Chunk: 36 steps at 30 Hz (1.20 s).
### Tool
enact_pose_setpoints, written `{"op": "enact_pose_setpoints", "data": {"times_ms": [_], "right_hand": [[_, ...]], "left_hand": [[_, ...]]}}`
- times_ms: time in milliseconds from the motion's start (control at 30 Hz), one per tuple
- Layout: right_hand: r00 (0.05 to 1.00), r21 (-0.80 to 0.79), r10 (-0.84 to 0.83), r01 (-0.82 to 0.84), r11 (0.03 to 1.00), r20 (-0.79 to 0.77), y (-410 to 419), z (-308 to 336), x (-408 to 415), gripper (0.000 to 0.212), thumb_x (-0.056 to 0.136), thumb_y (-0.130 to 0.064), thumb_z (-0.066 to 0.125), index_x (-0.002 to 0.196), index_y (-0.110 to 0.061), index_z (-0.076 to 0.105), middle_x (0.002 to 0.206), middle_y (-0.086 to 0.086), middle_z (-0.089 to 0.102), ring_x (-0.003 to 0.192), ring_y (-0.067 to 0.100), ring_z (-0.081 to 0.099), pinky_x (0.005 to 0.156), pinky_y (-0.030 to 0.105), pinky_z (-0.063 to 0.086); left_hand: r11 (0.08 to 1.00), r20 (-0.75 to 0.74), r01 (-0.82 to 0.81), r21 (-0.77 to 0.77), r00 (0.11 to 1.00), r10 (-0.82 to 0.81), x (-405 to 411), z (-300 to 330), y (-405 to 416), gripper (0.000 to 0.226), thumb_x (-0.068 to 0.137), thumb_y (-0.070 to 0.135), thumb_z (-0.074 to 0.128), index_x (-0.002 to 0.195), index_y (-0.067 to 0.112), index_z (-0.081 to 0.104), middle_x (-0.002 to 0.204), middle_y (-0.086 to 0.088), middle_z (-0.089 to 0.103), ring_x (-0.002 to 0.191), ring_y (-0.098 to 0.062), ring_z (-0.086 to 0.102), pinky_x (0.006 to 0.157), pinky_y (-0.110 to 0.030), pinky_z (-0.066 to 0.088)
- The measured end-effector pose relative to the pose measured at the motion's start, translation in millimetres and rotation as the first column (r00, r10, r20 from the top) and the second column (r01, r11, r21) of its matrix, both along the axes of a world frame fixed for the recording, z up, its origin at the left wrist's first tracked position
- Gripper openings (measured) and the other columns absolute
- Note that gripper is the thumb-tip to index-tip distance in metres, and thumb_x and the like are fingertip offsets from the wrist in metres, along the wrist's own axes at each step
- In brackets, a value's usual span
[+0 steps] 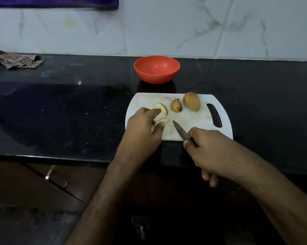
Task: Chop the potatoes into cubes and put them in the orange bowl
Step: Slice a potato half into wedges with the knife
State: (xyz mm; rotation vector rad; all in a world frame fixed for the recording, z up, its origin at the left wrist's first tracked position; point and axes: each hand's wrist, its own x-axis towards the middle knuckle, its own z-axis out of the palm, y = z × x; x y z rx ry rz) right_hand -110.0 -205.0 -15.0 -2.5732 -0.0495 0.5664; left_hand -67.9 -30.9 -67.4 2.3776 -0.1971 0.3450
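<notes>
A white cutting board point(193, 121) lies on the black counter. Two whole potatoes stand at its far side, a small one point(176, 105) and a larger one point(192, 101). Cut potato wedges lie at the board's left: one wedge point(161, 108) behind my fingers and another wedge point(163, 120) at my thumb. My left hand point(143, 127) reaches over these wedges, index finger and thumb touching them. My right hand point(209, 151) grips the handle of a small knife point(180, 130), whose blade points up-left over the board. The orange bowl point(156, 69) stands empty behind the board.
A crumpled checked cloth point(18, 60) lies at the counter's far left by the marble-tiled wall. The counter's front edge runs below my wrists, with a cabinet handle point(56, 178) beneath it at the left.
</notes>
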Motion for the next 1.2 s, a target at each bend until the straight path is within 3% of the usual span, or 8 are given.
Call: {"op": "enact_pose_setpoints", "data": {"times_ms": [167,367,533,633,733,833,1100,1200], "right_hand": [[1.000,0.020,0.000,0.001,1.000,-0.022,12.7,3.0,14.4,0.021,0.106,-0.032,0.036,0.104,-0.014,0.047,0.078,0.014,0.072,0.052,0.028,0.071,0.047,0.033,0.055],[1.000,0.000,0.002,-0.002,1.000,0.022,26.5,0.8,27.1,0.019,0.106,-0.031,0.040,0.109,-0.015,0.048,0.085,0.014,0.063,0.048,0.020,0.061,0.040,0.027,0.050],[0.976,-0.200,0.089,-0.048,0.979,0.201,21.2,0.9,29.2,0.026,0.105,-0.036,0.040,0.119,-0.019,0.052,0.089,0.004,0.059,0.070,0.016,0.060,0.051,0.029,0.048],[0.941,-0.204,0.103,-0.037,0.978,0.323,14.9,-3.1,21.1,0.026,0.106,-0.038,0.038,0.108,-0.018,0.054,0.085,0.002,0.059,0.074,0.016,0.057,0.055,0.031,0.039],[0.948,-0.137,0.101,-0.062,0.989,0.302,18.3,-7.7,8.8,0.025,0.106,-0.039,0.038,0.099,-0.020,0.053,0.083,0.001,0.059,0.073,0.014,0.057,0.058,0.030,0.043],[0.953,-0.162,0.123,-0.080,0.984,0.278,24.7,-14.9,3.9,0.022,0.106,-0.038,0.038,0.101,-0.020,0.050,0.083,-0.001,0.056,0.071,0.009,0.053,0.054,0.025,0.036],[0.969,-0.186,0.101,-0.059,0.981,0.227,42.1,-13.0,6.0,0.016,0.106,-0.034,0.039,0.105,-0.018,0.042,0.082,0.001,0.049,0.061,0.011,0.047,0.048,0.024,0.032],[0.973,-0.214,0.108,-0.063,0.975,0.205,46.4,-11.5,7.4,0.019,0.106,-0.032,0.040,0.114,-0.016,0.043,0.080,0.000,0.043,0.065,0.011,0.045,0.049,0.025,0.030]], "left_hand": [[1.000,-0.082,-0.011,-0.017,0.997,0.010,-0.5,3.5,1.4,0.041,0.097,0.007,0.057,0.136,0.020,0.062,0.117,0.006,0.067,0.103,-0.007,0.061,0.090,-0.017,0.047],[0.994,-0.098,-0.062,-0.092,0.994,0.053,0.1,-2.0,-7.6,0.042,0.080,0.024,0.084,0.119,0.023,0.069,0.091,0.009,0.064,0.077,-0.008,0.056,0.072,-0.023,0.050],[0.992,-0.036,-0.082,-0.096,0.996,0.079,-3.9,-8.5,-3.5,0.048,0.079,0.039,0.083,0.122,0.022,0.067,0.101,0.010,0.060,0.082,-0.003,0.055,0.069,-0.010,0.040],[0.998,-0.034,-0.045,-0.052,0.998,0.043,-0.7,-8.3,4.2,0.042,0.088,0.033,0.076,0.127,0.019,0.068,0.109,0.008,0.058,0.085,0.000,0.054,0.072,-0.007,0.038],[0.999,-0.056,-0.012,0.031,0.998,0.013,5.5,-6.3,7.6,0.039,0.089,0.029,0.075,0.127,0.018,0.070,0.114,0.005,0.058,0.094,-0.006,0.055,0.083,-0.016,0.041],[0.999,-0.070,-0.001,0.050,0.998,0.004,9.2,-5.1,8.6,0.038,0.089,0.028,0.075,0.126,0.018,0.071,0.115,0.005,0.058,0.100,-0.008,0.054,0.085,-0.020,0.040],[1.000,-0.103,0.002,0.014,0.995,0.000,15.0,-4.0,10.9,0.034,0.086,0.020,0.079,0.120,0.017,0.074,0.114,0.003,0.062,0.078,-0.003,0.053,0.068,0.000,0.036],[0.999,-0.127,-0.014,-0.035,0.992,0.010,17.0,-2.5,12.7,0.033,0.083,0.019,0.082,0.115,0.017,0.077,0.107,0.003,0.065,0.077,-0.005,0.058,0.066,0.000,0.038]]}}
